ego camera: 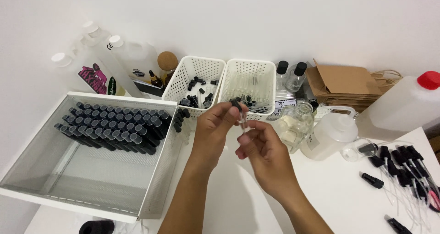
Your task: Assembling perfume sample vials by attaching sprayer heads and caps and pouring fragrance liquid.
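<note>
My left hand (211, 131) and my right hand (266, 149) meet above the white table, in front of two white perforated baskets. Together they hold a small clear vial (243, 121) with a black cap (235, 104). The left fingers pinch the black cap at the top. The right fingers grip the clear body just below it. A large white mesh drawer (68, 179) lies to the left and holds several rows of small black-capped vials (114, 126).
The left basket (198, 69) holds black caps; the right basket (251, 76) holds clear tubes. A glass bottle (298, 121), a white plastic jug (332, 133), a red-capped jug (408, 103) and brown paper bags (341, 82) stand at right. Black spray pumps (403, 167) lie far right.
</note>
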